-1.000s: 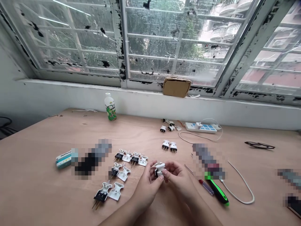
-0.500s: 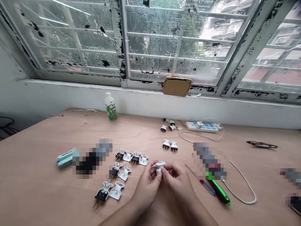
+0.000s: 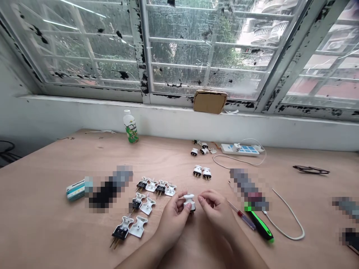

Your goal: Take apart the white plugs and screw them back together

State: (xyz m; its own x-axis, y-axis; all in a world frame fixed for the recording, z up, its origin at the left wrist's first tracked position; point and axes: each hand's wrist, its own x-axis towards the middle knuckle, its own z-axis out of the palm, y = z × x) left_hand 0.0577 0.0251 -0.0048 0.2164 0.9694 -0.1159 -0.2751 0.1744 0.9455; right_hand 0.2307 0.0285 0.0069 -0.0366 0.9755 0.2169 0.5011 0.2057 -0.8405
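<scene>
Several opened plug halves (image 3: 140,207) lie in rows on the counter (image 3: 56,231) at left. Beside them the left hand (image 3: 172,218) pinches a small white plug (image 3: 189,201) just above the wood. Just right, the right hand (image 3: 217,211) is apart from it, fingertips pinched together, perhaps on something tiny

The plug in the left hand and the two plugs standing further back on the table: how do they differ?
The plug in the left hand is gripped off the table by the left hand; the two plugs further back rest on the table, touched by nobody. The held one is single and partly hidden by fingers; the pair sits side by side, prongs toward the camera. All are small, white and rounded.
</scene>
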